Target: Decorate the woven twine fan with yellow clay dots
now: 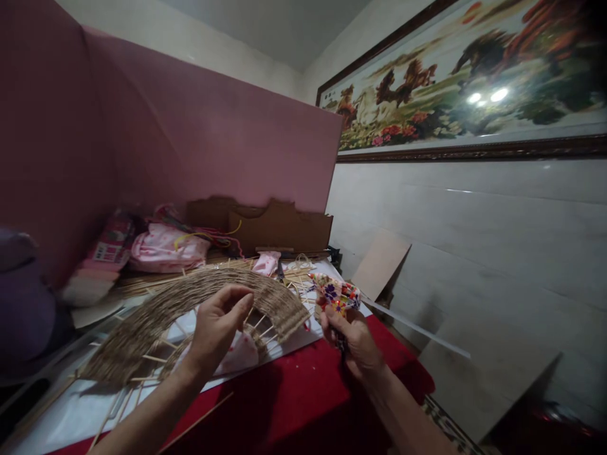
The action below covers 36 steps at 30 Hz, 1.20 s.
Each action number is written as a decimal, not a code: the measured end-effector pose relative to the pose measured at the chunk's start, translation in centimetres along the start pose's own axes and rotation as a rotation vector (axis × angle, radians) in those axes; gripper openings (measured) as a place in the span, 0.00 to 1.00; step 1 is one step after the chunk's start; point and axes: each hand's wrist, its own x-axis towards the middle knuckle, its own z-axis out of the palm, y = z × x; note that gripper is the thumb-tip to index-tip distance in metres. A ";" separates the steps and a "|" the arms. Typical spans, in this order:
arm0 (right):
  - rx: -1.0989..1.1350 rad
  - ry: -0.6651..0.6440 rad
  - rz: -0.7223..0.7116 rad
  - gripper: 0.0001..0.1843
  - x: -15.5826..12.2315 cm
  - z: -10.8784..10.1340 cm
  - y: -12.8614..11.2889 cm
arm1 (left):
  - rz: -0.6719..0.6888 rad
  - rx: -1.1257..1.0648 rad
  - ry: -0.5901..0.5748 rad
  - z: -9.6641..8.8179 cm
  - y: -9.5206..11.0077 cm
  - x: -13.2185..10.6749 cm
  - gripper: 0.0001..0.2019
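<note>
Gripping a floral bundle [337,292], the right hand [355,341] is holding it closed-fisted just right of the woven arc [156,313]. The left hand [218,328] is hovering half-open over that arc, which is lying on the worktop [303,392].

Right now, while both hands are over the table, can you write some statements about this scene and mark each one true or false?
1. The right hand grips a flowered cloth piece. True.
2. The woven arch stands upright against a wall. False: it lies on the white sheet on the table, under the left hand.
3. A red cloth covers the table in front of the hands. True.
4. The framed picture hangs on the pink panel. False: it hangs on the pale wall, to the right of the pink panel.
5. The left hand holds scissors. False: its fingers curl over the woven arch, and no tool shows in it.
</note>
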 end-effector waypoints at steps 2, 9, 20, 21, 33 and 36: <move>-0.323 0.096 -0.115 0.17 0.9 -0.9 0.1 | -0.019 -0.020 0.047 -0.2 -0.6 -0.3 0.10; -0.930 -0.092 -0.218 0.22 4.1 -8.8 2.2 | 0.105 0.193 -0.070 1.4 -1.8 -2.7 0.07; -1.106 -0.370 -0.188 0.25 7.9 -13.8 3.3 | 0.477 0.700 -0.424 9.1 -0.7 -3.0 0.09; -1.089 -0.380 -0.189 0.24 8.0 -13.8 3.3 | 0.495 0.770 -0.449 10.1 -0.5 -2.7 0.10; -0.819 -0.152 -0.141 0.34 7.2 -13.0 5.2 | 0.232 1.124 -0.411 16.3 -0.7 6.8 0.13; -0.771 -0.111 -0.169 0.34 7.0 -12.9 4.8 | 0.190 1.155 -0.400 16.5 -1.2 8.2 0.13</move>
